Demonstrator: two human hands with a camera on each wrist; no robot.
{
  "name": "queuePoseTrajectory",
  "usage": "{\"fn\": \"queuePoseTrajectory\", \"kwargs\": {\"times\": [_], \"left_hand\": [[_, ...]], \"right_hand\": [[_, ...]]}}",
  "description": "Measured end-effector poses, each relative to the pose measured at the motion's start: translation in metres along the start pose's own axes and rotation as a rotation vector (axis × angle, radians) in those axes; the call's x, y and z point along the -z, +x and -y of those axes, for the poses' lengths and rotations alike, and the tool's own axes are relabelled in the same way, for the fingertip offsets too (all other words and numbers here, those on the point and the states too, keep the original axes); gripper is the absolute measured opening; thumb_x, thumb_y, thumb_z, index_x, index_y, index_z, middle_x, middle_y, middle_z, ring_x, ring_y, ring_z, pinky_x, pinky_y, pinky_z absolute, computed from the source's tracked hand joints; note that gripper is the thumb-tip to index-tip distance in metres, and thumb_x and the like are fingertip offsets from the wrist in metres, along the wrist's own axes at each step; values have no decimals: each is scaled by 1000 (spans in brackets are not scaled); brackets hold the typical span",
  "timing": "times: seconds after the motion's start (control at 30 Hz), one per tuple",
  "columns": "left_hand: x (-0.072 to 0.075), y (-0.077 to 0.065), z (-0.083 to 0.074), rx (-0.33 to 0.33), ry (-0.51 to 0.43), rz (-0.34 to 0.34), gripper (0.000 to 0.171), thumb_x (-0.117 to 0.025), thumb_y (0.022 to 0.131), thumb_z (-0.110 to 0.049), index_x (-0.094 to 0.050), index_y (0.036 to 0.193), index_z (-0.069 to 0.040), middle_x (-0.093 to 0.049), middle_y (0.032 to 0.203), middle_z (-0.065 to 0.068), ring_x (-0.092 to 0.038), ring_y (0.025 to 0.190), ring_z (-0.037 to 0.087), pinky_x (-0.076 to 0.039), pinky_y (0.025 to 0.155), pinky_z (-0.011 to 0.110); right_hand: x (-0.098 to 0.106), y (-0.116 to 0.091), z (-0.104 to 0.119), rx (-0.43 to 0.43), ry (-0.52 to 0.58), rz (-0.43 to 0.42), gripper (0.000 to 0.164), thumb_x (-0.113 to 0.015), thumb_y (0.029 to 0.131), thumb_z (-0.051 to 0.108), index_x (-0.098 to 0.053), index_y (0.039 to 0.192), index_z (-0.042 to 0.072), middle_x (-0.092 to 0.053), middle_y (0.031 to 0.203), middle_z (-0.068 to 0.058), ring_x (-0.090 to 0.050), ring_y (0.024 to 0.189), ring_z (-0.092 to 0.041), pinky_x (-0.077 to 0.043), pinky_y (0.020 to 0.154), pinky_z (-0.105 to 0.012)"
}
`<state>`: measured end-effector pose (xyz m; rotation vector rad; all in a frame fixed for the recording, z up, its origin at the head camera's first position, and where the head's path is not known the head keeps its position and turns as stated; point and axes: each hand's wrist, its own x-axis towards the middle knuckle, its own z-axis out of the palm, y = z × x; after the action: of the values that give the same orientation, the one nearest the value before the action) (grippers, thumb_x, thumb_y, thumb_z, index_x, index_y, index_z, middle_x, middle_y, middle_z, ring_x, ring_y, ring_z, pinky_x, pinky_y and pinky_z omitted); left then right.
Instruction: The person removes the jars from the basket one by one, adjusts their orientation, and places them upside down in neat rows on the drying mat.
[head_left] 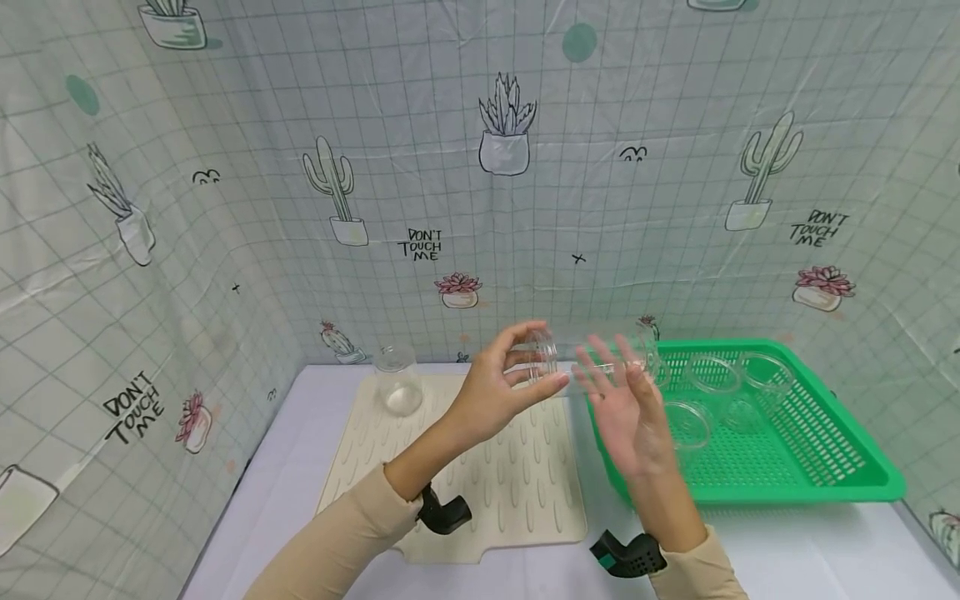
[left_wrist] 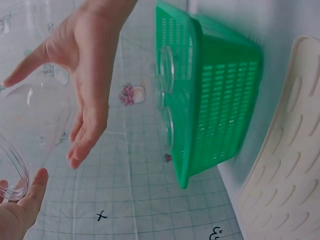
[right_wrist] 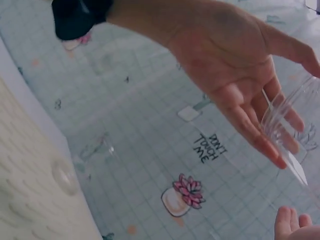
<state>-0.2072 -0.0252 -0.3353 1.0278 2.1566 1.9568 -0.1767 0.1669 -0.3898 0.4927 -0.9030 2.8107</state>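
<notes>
My left hand [head_left: 498, 383] grips the ringed rim of a clear jar [head_left: 542, 357] between thumb and fingers. The jar lies sideways in the air, its rim toward the left. At its other end my right hand [head_left: 630, 417] is spread, palm turned up, with fingers mostly straight. Its fingertips show through the clear wall in the head view. In the right wrist view the right thumb and fingers [right_wrist: 257, 142] are beside the jar's end; whether they touch it is hard to tell. Another clear jar [head_left: 399, 392] stands upright on the beige mat [head_left: 517, 500] at its back left.
On the right sits a green plastic basket [head_left: 787, 492] with several clear containers [head_left: 686, 423] inside. The mat has raised drop-shaped ridges and lies on a white table [head_left: 285, 467]. A patterned sheet [head_left: 525, 225] hangs behind and to both sides.
</notes>
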Motion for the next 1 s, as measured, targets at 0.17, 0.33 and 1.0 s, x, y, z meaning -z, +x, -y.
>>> {"fn": "queuePoseTrajectory", "kwargs": {"times": [0.17,0.33,1.0], "left_hand": [[0,-2,2,-4,-11,5,64,-74,91,-14,-42,147,-10,-48,141,9,-56,122,28,-46,104,41],[0,-3,2,-16,-14,11,65,-72,92,-11,-41,148,-8,-46,145,11,-54,125,29,-45,105,44],[9,-3,14,-40,60,32,71,-75,91,-17,-37,151,-16,-45,147,5,-48,132,23,-45,105,34]], "right_hand": [[-5,-2,-7,-27,147,-27,94,-65,98,25,4,160,11,-4,164,-17,-8,151,-37,-21,120,-37],[-10,-2,-11,-25,256,-77,92,-68,96,22,-3,160,11,-7,164,-16,-12,151,-35,-22,119,-37],[-15,6,-11,-11,279,-158,71,-69,94,18,-26,149,9,-30,150,-13,-33,140,-31,-26,118,-37]]}}
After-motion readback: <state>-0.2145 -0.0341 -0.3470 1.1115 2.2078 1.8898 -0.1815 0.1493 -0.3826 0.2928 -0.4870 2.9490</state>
